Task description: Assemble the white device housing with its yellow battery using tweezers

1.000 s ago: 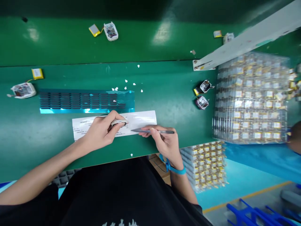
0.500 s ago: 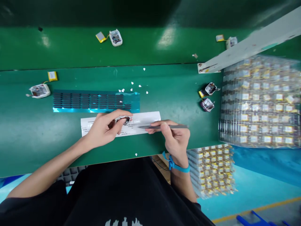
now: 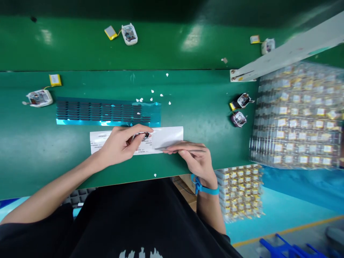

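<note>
**Small device pinched over label sheet; tweezers laid against sheet edge**

The left hand [image 3: 120, 143] clamps a small device [image 3: 142, 135] between thumb and fingertips, holding it just above the white label sheet [image 3: 172, 135]. The device shows a dark face; finer detail cannot be told. The right hand [image 3: 197, 157] closes thumb and fingers around grey tweezers [image 3: 174, 148], whose tip points toward the left hand and lies at the near edge of the sheet, just beside the device. A blue wrist strap [image 3: 204, 189] circles the right wrist.

Directly beyond the sheet lies a blue film strip [image 3: 107, 111] carrying rows of dark pads, with white scraps [image 3: 152, 96] scattered past its right end. All rest on the green bench [image 3: 201, 118]. Well to the right of the tweezers sit two dark open units [image 3: 239, 109], then stacked clear trays [image 3: 295, 114] of yellow-labelled cells. Far left of the grip lies a white unit [image 3: 39, 98] wired to a yellow cell [image 3: 55, 80].
</note>
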The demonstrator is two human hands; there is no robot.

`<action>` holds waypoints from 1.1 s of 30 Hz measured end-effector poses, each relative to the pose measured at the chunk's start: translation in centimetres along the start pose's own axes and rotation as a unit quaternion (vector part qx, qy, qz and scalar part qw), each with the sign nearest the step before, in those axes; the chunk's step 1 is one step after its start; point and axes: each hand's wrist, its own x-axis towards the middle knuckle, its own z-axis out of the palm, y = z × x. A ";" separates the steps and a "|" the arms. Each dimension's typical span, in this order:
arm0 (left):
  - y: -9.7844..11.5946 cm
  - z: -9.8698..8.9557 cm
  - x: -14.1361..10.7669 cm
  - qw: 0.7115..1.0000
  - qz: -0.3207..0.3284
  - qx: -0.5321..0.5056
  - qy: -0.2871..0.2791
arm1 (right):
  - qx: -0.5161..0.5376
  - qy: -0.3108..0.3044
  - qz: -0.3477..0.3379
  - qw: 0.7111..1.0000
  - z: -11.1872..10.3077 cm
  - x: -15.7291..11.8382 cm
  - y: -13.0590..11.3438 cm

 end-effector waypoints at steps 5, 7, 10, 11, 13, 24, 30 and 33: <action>0.3 -0.2 0.0 0.999 -0.031 -0.036 0.008 | 0.089 0.116 0.022 0.989 0.2 -0.3 0.4; 0.8 -0.5 -0.2 0.993 -0.070 -0.093 0.001 | 0.099 0.174 0.034 0.979 1.0 0.0 -0.1; 1.8 -0.9 -0.5 0.972 -0.106 -0.204 -0.037 | 0.119 0.219 -0.002 0.968 2.7 1.1 -1.6; 2.2 -1.0 -0.6 0.965 -0.105 -0.235 -0.048 | 0.127 0.222 -0.020 0.967 3.2 1.6 -2.2; 2.7 -1.0 -0.9 0.952 -0.096 -0.284 -0.063 | 0.132 0.215 -0.046 0.967 3.9 2.5 -3.2; 2.6 -0.8 -1.6 0.924 -0.092 -0.365 -0.058 | 0.078 0.143 -0.076 0.984 4.7 4.3 -4.3; 2.8 -0.7 -1.6 0.923 -0.100 -0.370 -0.043 | 0.092 0.135 -0.085 0.983 4.9 4.4 -4.3; 2.8 -0.7 -1.6 0.920 -0.108 -0.374 -0.037 | 0.077 0.137 -0.089 0.984 5.0 4.4 -4.2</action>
